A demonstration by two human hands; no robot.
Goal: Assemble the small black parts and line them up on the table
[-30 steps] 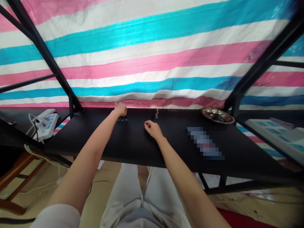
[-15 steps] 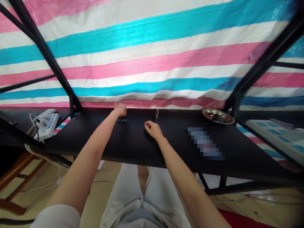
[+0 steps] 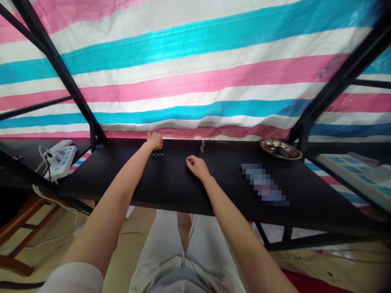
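My left hand reaches to the far side of the black table, its fingers curled over the tops of a few small dark upright pieces that stand there. My right hand rests on the table nearer to me, loosely curled into a fist; what it holds, if anything, is hidden. A small clear item stands just beyond the right hand, and a row of tiny dark bits lies farther right.
A round metal dish sits at the far right of the table, a blurred flat item in front of it. A white power strip with cables lies at the left. Black frame posts and a striped tarp surround the table.
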